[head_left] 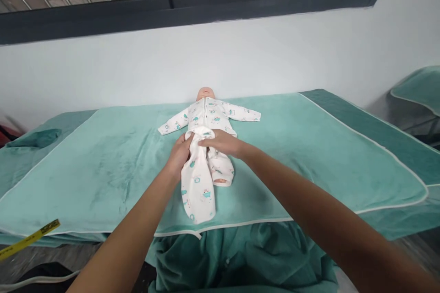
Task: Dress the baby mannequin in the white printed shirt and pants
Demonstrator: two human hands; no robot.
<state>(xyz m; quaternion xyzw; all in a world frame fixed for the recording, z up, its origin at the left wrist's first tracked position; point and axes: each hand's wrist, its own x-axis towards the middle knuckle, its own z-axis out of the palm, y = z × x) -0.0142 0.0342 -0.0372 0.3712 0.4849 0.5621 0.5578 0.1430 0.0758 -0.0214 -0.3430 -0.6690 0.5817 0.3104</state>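
Note:
A baby doll (205,93) lies on its back with its head toward the wall. It wears a white long-sleeved baby top (213,112) printed with small teal figures, both sleeves spread outward. Matching baby pants (198,187) are bunched at the waistband over the doll's lower body. My left hand (180,153) pinches the left side of the bunched fabric. From the right, my right hand (222,142) grips the waistband, its fingers partly hidden by cloth. One pant leg lies flat toward me; skin-coloured plastic shows at the other leg's cuff.
A teal blanket (282,146) with white piping covers the table under the doll. Behind it rise a white wall (240,59) and a dark window frame (192,2). A yellow strip (30,239) sticks in at lower left, and a teal-covered surface (421,87) stands at right.

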